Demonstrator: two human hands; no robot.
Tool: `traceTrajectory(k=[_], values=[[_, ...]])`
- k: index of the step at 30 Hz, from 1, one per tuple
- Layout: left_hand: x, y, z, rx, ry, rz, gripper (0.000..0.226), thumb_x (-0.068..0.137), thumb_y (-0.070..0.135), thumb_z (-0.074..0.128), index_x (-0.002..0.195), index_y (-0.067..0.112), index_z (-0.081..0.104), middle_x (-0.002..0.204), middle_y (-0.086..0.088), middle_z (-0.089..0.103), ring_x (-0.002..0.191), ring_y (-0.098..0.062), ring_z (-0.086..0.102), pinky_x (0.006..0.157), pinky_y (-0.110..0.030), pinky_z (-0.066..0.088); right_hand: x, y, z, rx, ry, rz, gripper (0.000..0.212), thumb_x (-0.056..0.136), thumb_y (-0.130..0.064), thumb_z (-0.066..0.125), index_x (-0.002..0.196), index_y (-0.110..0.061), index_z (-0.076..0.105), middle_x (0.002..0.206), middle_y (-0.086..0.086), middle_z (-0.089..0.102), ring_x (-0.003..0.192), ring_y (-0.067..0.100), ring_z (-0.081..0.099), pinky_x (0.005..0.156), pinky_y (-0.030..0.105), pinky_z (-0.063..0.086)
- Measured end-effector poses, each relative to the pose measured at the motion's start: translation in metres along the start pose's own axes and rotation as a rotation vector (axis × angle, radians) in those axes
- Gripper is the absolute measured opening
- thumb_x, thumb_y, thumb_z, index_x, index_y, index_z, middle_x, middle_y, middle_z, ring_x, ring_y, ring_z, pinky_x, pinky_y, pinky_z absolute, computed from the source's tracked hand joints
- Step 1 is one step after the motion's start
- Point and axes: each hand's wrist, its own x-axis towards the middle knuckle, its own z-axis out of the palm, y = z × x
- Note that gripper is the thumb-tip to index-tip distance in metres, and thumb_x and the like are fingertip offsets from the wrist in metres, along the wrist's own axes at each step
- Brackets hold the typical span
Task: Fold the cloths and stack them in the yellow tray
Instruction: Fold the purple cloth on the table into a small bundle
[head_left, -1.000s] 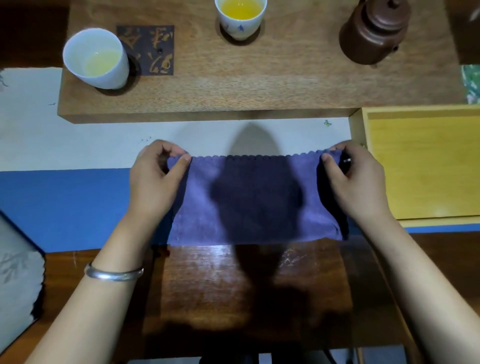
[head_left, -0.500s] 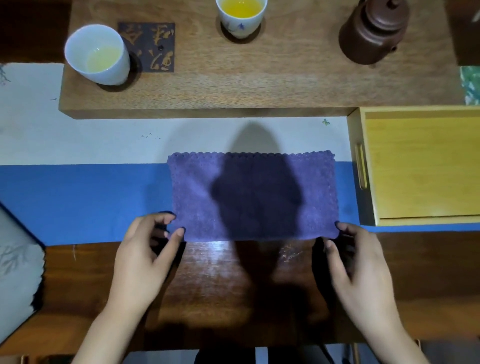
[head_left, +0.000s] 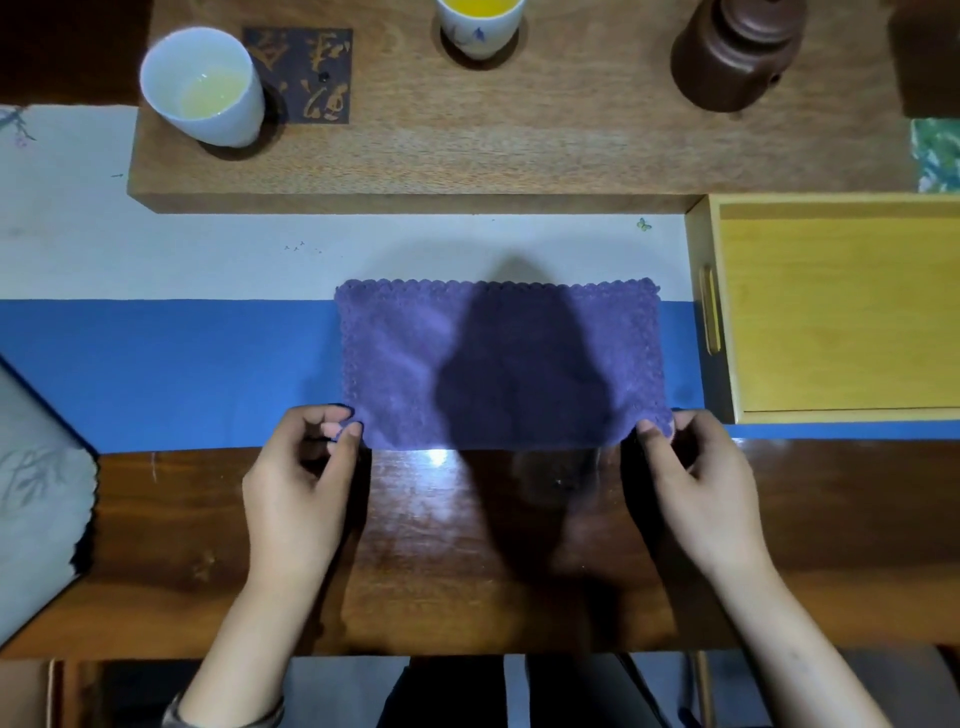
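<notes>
A purple cloth (head_left: 501, 364) is lying flat as a wide rectangle at the centre of the view, scalloped edge along its 12 o'clock side, spanning the blue band of the table runner (head_left: 171, 374) and just reaching the dark wooden table (head_left: 467, 545). The left hand (head_left: 298, 483) is pinching the cloth's 7 o'clock corner between thumb and forefinger, the other fingers curled. The right hand (head_left: 696, 483) is pinching the 5 o'clock corner likewise.

Judgement: the next fold is being set up. To do it well, both corners should be lifted together, carried over level and matched to the opposite edge before pressing flat, keeping the layers from slipping apart.

The yellow tray (head_left: 724, 312) is sitting at 3 o'clock, just beside the cloth but not touching it. Its visible floor is holding nothing; its right part is running out of frame.

On the raised wooden board (head_left: 519, 140) at 12 o'clock, a white cup (head_left: 205, 85) at 11 o'clock is holding pale liquid, a second cup (head_left: 480, 23) is holding deeper yellow liquid, and a brown teapot (head_left: 737, 52) at 1 o'clock is lidded, contents unseen. A grey cloth (head_left: 36, 493) is waiting at 9 o'clock.
</notes>
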Motion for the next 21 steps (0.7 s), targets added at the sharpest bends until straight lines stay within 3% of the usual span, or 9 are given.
traceTrajectory(k=[5,9,15,18,21], values=[[0.000,0.003,0.003,-0.187,0.024,-0.011,0.006,0.088,0.012,0.065,0.093,0.016,0.066,0.083,0.004,0.066,0.073,-0.004,0.061,0.073,-0.012,0.048,0.004,-0.002,-0.003,0.046,0.022,-0.054,0.014,0.090,-0.026,0.059,0.081,-0.017,0.054,0.069,-0.003,0.058,0.058,0.005,0.050,0.055,0.011,0.036],[0.001,-0.004,-0.002,-0.256,0.025,-0.068,0.017,0.088,0.006,0.063,0.090,0.023,0.066,0.078,0.001,0.061,0.071,-0.009,0.057,0.073,-0.013,0.049,0.001,0.000,-0.010,0.018,0.107,-0.055,0.015,0.089,-0.023,0.062,0.077,-0.018,0.053,0.061,-0.005,0.055,0.050,0.006,0.047,0.049,0.012,0.035],[-0.003,-0.008,-0.004,-0.211,-0.025,-0.065,0.016,0.086,0.008,0.067,0.094,0.021,0.066,0.089,-0.005,0.066,0.075,-0.013,0.061,0.083,-0.027,0.052,-0.008,0.004,-0.012,-0.004,-0.028,0.002,0.026,0.089,-0.038,0.058,0.074,-0.016,0.054,0.067,0.001,0.061,0.061,0.008,0.054,0.058,0.014,0.037],[-0.001,-0.009,-0.005,-0.215,-0.046,-0.086,0.013,0.087,0.012,0.068,0.097,0.020,0.066,0.095,-0.014,0.066,0.076,-0.015,0.063,0.083,-0.032,0.051,-0.006,0.001,-0.009,0.116,-0.090,0.109,0.041,0.089,-0.046,0.055,0.074,-0.008,0.055,0.071,0.019,0.061,0.068,0.028,0.057,0.066,0.036,0.043],[0.002,-0.008,-0.003,-0.170,-0.034,-0.087,0.012,0.086,0.017,0.069,0.096,0.024,0.066,0.090,-0.013,0.066,0.073,-0.014,0.061,0.079,-0.029,0.048,0.001,-0.003,-0.008,0.159,-0.073,0.125,0.042,0.089,-0.041,0.059,0.077,0.000,0.057,0.076,0.024,0.061,0.070,0.035,0.057,0.066,0.035,0.042]])
